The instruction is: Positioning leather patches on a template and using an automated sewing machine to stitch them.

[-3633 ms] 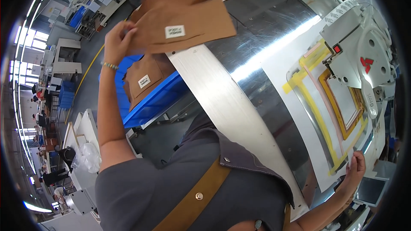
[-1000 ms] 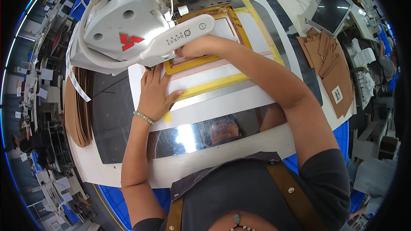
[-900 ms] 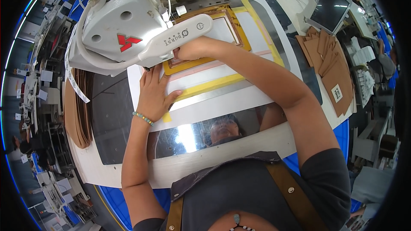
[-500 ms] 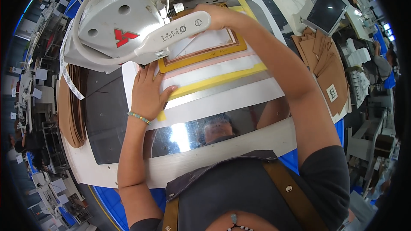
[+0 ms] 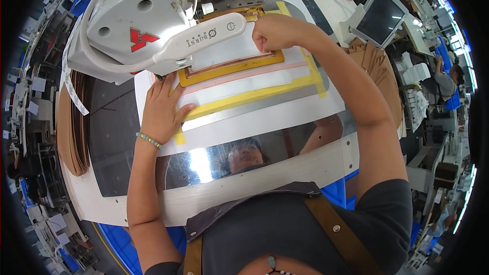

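My left hand (image 5: 162, 114) lies open on a white sheet (image 5: 254, 117), fingers spread beside the left end of a yellow template frame (image 5: 233, 72) with yellow tape strips (image 5: 224, 103) around it. My right hand (image 5: 270, 34) has curled fingers, tips down at the frame's inner right edge over a white inner piece (image 5: 224, 51); what they hold, if anything, is hidden. A white sewing machine head (image 5: 117, 18) with a long rounded handle (image 5: 204, 35) overhangs the frame and hides part of it.
Brown cut pieces stand stacked at the left (image 5: 71, 132) and lie at the right (image 5: 369, 63), near a screen (image 5: 377, 15). A blue bin (image 5: 107, 239) sits below the table's edge (image 5: 331, 158). A co-worker (image 5: 445, 84) is at far right.
Earlier my left hand held brown pieces over a bin; it now rests on the sheet. My right hand has moved from under the handle to the frame's right edge.
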Available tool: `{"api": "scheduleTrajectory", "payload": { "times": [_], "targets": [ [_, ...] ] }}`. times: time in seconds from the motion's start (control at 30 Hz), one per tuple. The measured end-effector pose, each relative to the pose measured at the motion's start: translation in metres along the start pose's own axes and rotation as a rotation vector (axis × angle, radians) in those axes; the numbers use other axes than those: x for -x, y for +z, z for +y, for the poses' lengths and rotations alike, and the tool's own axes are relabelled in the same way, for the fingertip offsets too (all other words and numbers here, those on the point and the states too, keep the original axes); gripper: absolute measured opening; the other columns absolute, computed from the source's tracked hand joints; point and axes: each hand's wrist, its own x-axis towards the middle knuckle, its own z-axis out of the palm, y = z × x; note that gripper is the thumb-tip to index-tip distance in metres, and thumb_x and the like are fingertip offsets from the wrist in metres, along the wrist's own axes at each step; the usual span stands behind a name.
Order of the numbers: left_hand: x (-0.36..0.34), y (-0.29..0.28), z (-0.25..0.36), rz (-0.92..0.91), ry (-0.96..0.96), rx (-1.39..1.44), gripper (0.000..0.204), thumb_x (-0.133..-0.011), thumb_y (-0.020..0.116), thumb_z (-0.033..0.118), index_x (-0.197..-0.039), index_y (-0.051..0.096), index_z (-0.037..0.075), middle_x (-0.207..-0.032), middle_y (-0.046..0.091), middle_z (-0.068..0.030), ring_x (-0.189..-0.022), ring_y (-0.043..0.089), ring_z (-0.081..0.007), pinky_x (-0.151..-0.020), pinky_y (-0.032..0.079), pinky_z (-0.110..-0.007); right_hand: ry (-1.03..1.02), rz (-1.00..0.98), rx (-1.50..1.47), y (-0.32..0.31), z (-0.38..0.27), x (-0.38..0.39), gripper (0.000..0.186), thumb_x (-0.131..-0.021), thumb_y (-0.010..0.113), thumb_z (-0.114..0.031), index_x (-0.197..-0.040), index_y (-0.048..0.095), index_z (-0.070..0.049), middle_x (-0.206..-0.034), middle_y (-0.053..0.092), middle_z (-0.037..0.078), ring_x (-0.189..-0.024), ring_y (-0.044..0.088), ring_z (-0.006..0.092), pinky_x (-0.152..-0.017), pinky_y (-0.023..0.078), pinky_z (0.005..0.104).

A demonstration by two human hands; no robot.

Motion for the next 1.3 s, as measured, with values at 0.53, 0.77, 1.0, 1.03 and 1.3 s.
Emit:
{"api": "scheduleTrajectory", "payload": {
  "times": [0.53,0.77,1.0,1.03,1.3],
  "targets": [
    [-0.002,-0.008,0.004,-0.007,-0.02,-0.011,0.065,-0.098,0.069,0.049,-0.145,0.063,0.004,-0.161,0.048,-0.0219,-0.149,0.042,-0.0424,-0.125,0.031,-0.049,0.021,-0.283,0.122,-0.025,-0.018,-0.016,0.012,-0.079,0.076,-0.007,-0.089,0.083,-0.009,-0.091,0.081,0.006,-0.087,0.075,0.0199,-0.076,0.056,0.037],
    [0.0,-0.003,0.003,-0.001,-0.009,-0.015,0.064,-0.1,0.067,0.049,-0.147,0.061,0.005,-0.162,0.046,-0.0217,-0.149,0.041,-0.043,-0.126,0.03,-0.049,0.076,-0.309,0.279,-0.025,-0.031,-0.018,0.019,-0.081,0.071,-0.006,-0.096,0.083,-0.011,-0.092,0.079,0.007,-0.092,0.074,0.0231,-0.079,0.056,0.0394],
    [0.003,0.0,-0.001,0.022,-0.019,-0.014,0.066,-0.101,0.064,0.052,-0.147,0.061,0.005,-0.162,0.047,-0.0213,-0.15,0.04,-0.0425,-0.127,0.029,-0.049,0.066,-0.107,0.662,0.005,-0.041,-0.003,0.018,-0.09,0.065,-0.012,-0.101,0.078,-0.007,-0.109,0.077,0.012,-0.102,0.072,0.0333,-0.085,0.059,0.0471],
    [0.003,0.001,-0.001,0.025,-0.024,-0.009,0.066,-0.101,0.064,0.052,-0.147,0.061,0.005,-0.162,0.047,-0.0213,-0.15,0.04,-0.0425,-0.127,0.029,-0.049,0.063,-0.112,0.669,0.004,-0.033,-0.004,0.018,-0.09,0.065,-0.012,-0.101,0.078,-0.007,-0.109,0.077,0.012,-0.102,0.072,0.0333,-0.085,0.059,0.0471],
    [0.005,0.002,-0.001,0.039,-0.018,0.028,0.067,-0.103,0.062,0.055,-0.15,0.061,0.007,-0.163,0.046,-0.018,-0.152,0.038,-0.0405,-0.127,0.029,-0.048,-0.113,0.317,-0.243,-0.009,-0.064,-0.009,0.018,-0.098,0.059,-0.016,-0.1,0.076,-0.01,-0.102,0.076,0.01,-0.101,0.071,0.0258,-0.09,0.055,0.0396]
  ]
}}
